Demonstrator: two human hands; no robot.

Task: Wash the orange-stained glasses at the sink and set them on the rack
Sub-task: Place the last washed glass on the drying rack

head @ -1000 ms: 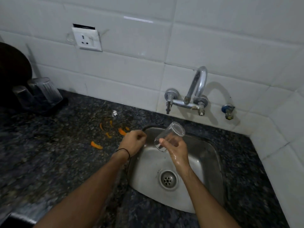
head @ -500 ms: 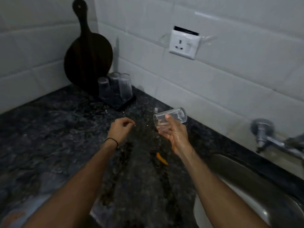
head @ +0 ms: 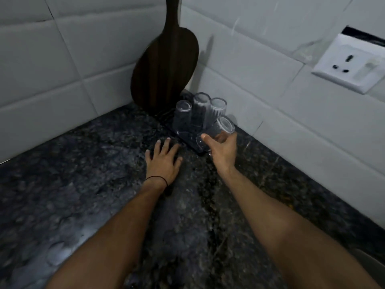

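I'm watching the right hand gripping a clear, thick-based glass, with the thumb curling over its near side and the fingers wrapping the far side. The glass is lying tilted across the palm, base pointing up toward the tiled wall. It is hovering over the near right corner of the dark rack, just beside three clear glasses that are standing upside down in front of the wooden board. The left hand is lying flat on the speckled countertop, fingers spread, holding nothing, fingertips just beside the rack's near edge.
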